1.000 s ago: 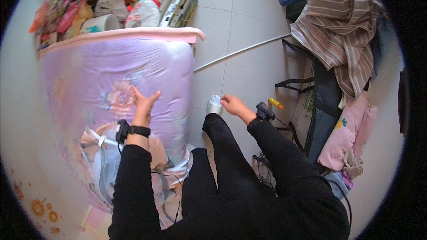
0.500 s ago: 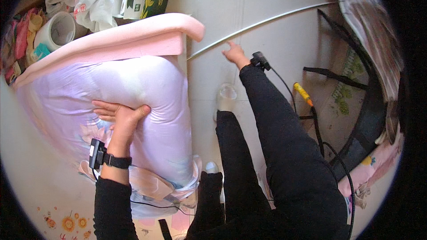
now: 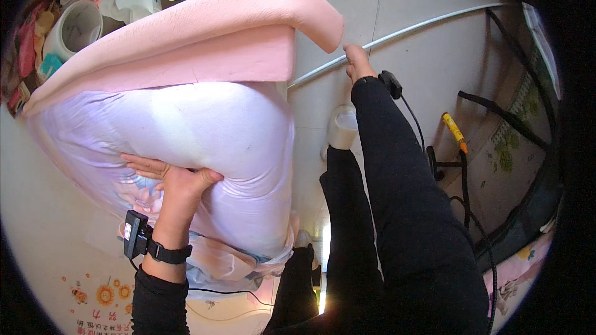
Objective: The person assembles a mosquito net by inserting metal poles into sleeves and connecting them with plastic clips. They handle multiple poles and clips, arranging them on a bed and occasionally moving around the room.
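Observation:
A big soft quilt [image 3: 205, 136] with a pale purple printed cover and a pink underside [image 3: 205, 37] is bundled up in front of me. My left hand [image 3: 167, 180] lies flat on its purple side, fingers spread, a black device strapped at the wrist. My right hand [image 3: 358, 62] reaches forward past the folded pink edge and touches a long white rod [image 3: 434, 22] lying across the tiled floor. Whether its fingers are round the rod is not visible. A slipper-clad foot [image 3: 343, 125] shows below that arm.
Plastic bags, a white cup [image 3: 71, 28] and clutter sit at the top left. Black cables [image 3: 462, 180], a yellow-handled tool [image 3: 454, 129] and a black frame lie on the floor to the right, beside a patterned mat [image 3: 515, 142].
The quilt has come up closer and its pink edge has folded over. My left hand slid lower on the purple side. My right hand moved forward from my knee to the white rod.

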Action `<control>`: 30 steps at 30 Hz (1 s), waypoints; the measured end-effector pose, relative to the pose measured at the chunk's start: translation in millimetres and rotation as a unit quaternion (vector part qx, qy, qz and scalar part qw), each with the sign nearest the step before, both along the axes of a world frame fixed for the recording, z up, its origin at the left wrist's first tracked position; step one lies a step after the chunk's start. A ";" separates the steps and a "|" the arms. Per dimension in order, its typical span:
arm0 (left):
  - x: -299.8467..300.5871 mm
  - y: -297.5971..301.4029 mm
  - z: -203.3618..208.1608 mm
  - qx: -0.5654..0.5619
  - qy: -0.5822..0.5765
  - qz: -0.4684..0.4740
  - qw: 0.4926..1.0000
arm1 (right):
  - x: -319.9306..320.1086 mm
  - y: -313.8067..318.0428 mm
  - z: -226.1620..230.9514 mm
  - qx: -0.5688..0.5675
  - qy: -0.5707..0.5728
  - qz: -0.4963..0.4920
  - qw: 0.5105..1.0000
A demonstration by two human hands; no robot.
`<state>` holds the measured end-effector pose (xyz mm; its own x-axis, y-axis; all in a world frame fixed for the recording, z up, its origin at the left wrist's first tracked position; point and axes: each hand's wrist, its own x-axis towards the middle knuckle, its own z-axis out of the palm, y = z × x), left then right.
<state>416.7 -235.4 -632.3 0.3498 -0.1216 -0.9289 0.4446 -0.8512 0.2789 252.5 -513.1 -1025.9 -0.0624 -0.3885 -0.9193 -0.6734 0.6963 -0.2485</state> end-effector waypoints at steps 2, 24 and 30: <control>0.3 -1.1 0.6 0.012 -0.013 -0.013 1.000 | -16.8 2.9 9.1 -0.056 0.019 -0.002 0.998; -11.9 -19.1 -9.5 0.211 -0.223 0.006 0.952 | -85.9 99.1 142.5 -0.242 -0.011 0.220 0.945; -10.1 -12.9 -19.6 0.192 -0.300 0.023 0.934 | -146.3 35.7 123.5 -0.310 -0.001 0.179 0.934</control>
